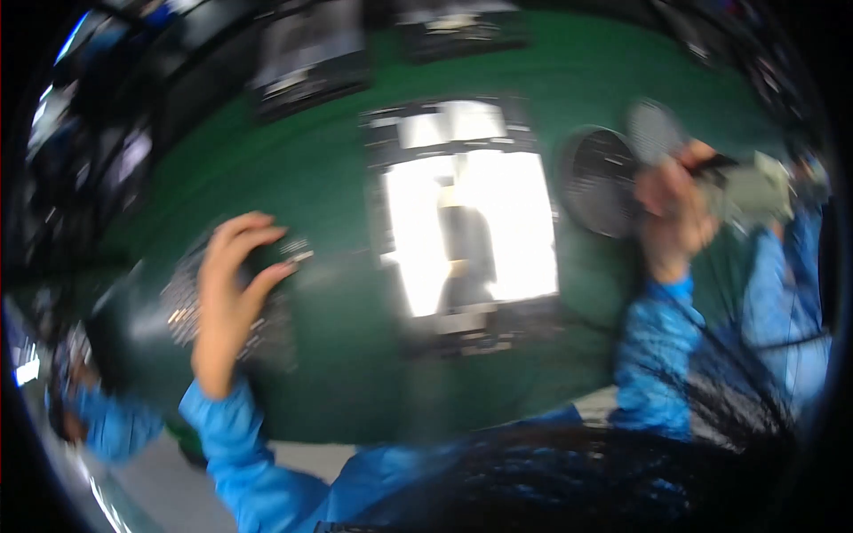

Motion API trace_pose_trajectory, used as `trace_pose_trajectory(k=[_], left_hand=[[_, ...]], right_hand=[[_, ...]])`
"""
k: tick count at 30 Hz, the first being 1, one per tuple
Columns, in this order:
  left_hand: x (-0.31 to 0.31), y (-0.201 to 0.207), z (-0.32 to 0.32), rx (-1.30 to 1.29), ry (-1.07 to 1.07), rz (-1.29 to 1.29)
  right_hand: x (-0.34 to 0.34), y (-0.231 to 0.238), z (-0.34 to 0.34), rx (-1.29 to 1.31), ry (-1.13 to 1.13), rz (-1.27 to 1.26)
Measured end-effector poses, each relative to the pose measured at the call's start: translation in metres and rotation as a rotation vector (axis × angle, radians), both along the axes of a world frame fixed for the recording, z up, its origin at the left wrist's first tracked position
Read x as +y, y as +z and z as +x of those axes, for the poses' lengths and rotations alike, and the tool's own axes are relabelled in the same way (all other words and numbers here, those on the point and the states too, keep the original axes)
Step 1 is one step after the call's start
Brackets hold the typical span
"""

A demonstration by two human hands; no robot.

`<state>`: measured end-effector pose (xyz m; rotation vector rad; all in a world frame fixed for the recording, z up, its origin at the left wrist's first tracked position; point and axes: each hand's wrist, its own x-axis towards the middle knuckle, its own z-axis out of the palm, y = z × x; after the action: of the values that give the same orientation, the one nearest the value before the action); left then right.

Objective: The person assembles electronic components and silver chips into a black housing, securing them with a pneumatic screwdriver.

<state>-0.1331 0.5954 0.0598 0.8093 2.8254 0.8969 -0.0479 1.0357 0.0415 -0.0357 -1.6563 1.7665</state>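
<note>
My left hand (pixel 229 289) is over the left of the green work surface, fingers curved and thumb apart, with nothing visible gripped. Close to its fingertips are small light-coloured pieces (pixel 299 251). A blurred patch of many small shiny parts (pixel 180 302) lies beside and under the wrist. My right hand (pixel 671 213) is at the right, its fingers bent together; motion blur hides what they hold. Touching or just beside it are a round black dish (pixel 597 182) and a grey oval disc (pixel 655 131). A pale greenish boxy object (pixel 755 191) with a dark end sits against its outer side.
A dark frame (pixel 524 324) with bright, glaring white panels (pixel 520 222) lies mid-surface. Two similar dark units (pixel 311 80) (pixel 462 35) stand at the far edge. People in blue sleeves (pixel 782 302) (pixel 120 426) are at both sides. Thin dark cables run at the right.
</note>
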Motion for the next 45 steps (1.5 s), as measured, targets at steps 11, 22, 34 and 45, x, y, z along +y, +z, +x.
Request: trace_pose_trajectory(k=[11,22,34,45], left_hand=[[-0.005,0.016,-0.003,0.052,-0.094,-0.027],[0.011,0.0,0.007,-0.039,-0.006,0.104],[0.033,0.016,0.025,-0.027,0.043,0.353],[0.072,0.014,0.054,-0.775,-0.026,0.474]], right_hand=[[-0.03,0.022,0.006,0.208,0.061,-0.081],[-0.111,0.026,0.012,0.06,0.082,-0.068],[-0.147,0.04,0.009,0.147,0.275,-0.24],[-0.15,0.038,0.015,0.12,0.363,-0.217]])
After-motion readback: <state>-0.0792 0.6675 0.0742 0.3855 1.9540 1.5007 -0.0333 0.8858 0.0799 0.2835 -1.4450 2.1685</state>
